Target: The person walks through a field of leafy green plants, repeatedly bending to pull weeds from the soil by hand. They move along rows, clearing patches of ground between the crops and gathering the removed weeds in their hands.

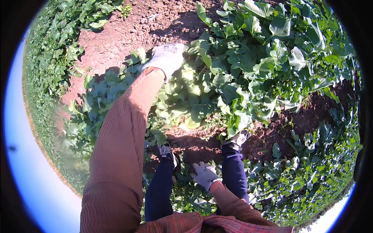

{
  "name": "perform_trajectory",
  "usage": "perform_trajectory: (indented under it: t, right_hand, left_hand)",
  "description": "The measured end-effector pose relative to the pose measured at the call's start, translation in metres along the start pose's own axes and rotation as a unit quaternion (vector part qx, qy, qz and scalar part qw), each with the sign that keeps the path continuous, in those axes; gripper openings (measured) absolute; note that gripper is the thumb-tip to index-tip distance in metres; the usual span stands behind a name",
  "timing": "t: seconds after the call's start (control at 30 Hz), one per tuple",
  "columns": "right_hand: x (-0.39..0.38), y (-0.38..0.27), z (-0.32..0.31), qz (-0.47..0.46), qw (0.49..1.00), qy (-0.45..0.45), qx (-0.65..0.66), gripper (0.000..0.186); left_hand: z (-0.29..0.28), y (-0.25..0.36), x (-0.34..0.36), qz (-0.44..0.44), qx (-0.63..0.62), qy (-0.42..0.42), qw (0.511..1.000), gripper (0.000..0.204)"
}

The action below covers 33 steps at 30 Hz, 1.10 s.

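Observation:
My left hand, in a white knit glove with dark print on its back, reaches far forward to the edge of a row of leafy green plants. Its fingers point down and away, out of sight behind the glove, so what they touch or hold is hidden. Close to my body, my right hand hangs between my legs in a similar pale glove. Its fingers look loosely spread with nothing visible in them, above low greenery.
Reddish-brown clods of soil lie beyond the row, and a bare strip of soil runs by my feet. My left shoe and right shoe stand against the plants. More crop rows spread at both sides.

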State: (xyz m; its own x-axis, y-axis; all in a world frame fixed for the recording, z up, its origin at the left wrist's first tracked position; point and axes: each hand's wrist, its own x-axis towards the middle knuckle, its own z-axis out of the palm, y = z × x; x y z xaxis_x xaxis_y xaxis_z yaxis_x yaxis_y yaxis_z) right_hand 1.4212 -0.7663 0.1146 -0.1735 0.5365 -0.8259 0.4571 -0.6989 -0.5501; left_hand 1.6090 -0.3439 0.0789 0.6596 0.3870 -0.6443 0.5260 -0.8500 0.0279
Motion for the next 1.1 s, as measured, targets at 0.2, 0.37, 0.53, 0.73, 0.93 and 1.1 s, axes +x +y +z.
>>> perform_trajectory:
  t: [0.2,0.37,0.53,0.73,0.93,1.1]
  right_hand:
    - [0.005,0.017,-0.012,-0.029,0.985,0.165,0.041,0.049]
    - [0.006,0.025,-0.013,-0.026,0.987,0.150,0.053,0.046]
    - [0.008,0.028,-0.014,-0.026,0.983,0.158,0.087,0.040]
    - [0.006,0.025,-0.026,-0.028,0.974,0.177,0.139,0.041]
    - [0.006,0.024,-0.034,-0.042,0.972,0.190,0.134,0.045]
    - [0.009,0.029,-0.027,-0.033,0.970,0.192,0.146,0.046]
  left_hand:
    - [0.020,-0.007,-0.013,-0.069,-0.061,0.000,0.996,0.065]
    - [0.008,0.008,-0.009,0.079,-0.018,0.007,0.997,0.073]
    - [0.012,0.006,0.003,0.122,0.020,0.008,0.992,0.063]
    - [0.035,-0.022,-0.015,-0.007,0.188,0.011,0.982,0.040]
    - [0.064,-0.040,0.008,-0.089,0.123,-0.054,0.987,0.034]
    - [0.078,-0.056,0.004,-0.076,0.098,0.008,0.992,0.022]
